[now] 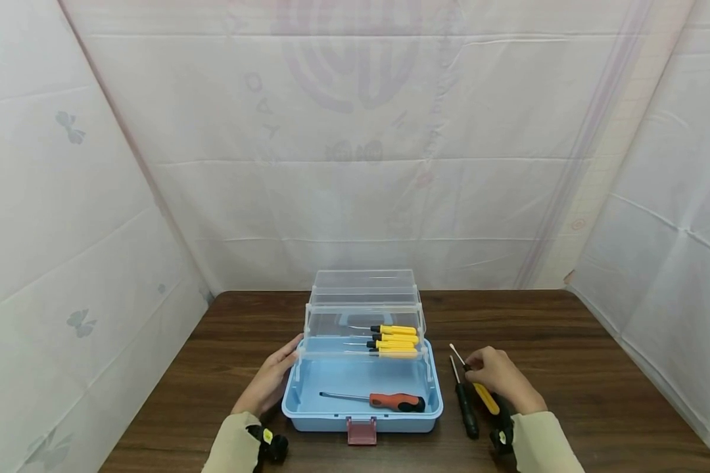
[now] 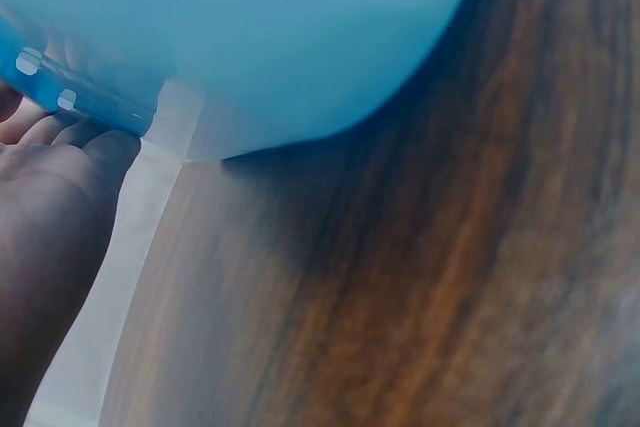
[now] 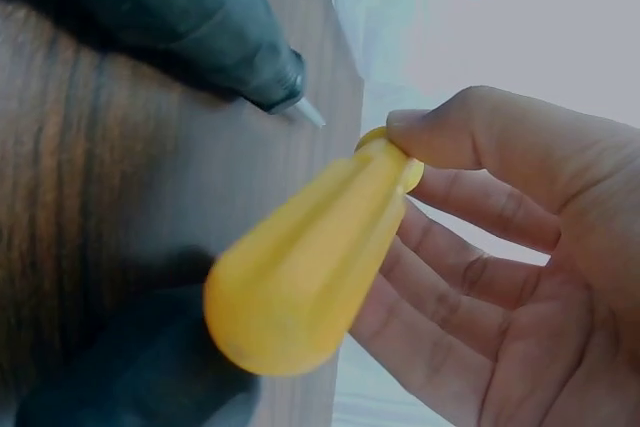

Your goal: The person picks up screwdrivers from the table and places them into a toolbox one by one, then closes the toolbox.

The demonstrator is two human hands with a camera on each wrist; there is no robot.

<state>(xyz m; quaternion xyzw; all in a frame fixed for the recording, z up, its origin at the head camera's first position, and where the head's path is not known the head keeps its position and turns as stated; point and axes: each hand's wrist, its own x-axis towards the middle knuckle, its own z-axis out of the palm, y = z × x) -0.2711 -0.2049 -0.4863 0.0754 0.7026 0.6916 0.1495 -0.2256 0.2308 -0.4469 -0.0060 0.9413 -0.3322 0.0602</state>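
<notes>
My right hand (image 1: 499,379) pinches a yellow-handled screwdriver (image 1: 486,399) between thumb and fingers near the front of its handle, the tip pointing up and left. In the right wrist view the yellow handle (image 3: 300,267) is tilted above the table. Against the left side of a light-blue toolbox (image 1: 355,378) rests my left hand (image 1: 269,381), fingers extended toward its rear corner. A red-and-black screwdriver (image 1: 396,402) lies in the toolbox base. Several yellow-handled screwdrivers (image 1: 396,338) lie side by side in the raised clear tray (image 1: 325,328).
Just right of the toolbox a dark-handled screwdriver (image 1: 467,410) lies on the wooden table (image 1: 597,381). Another dark handle (image 1: 503,407) is partly hidden under my right hand. The clear lid (image 1: 363,282) stands raised at the back, and a pink latch (image 1: 361,431) hangs in front.
</notes>
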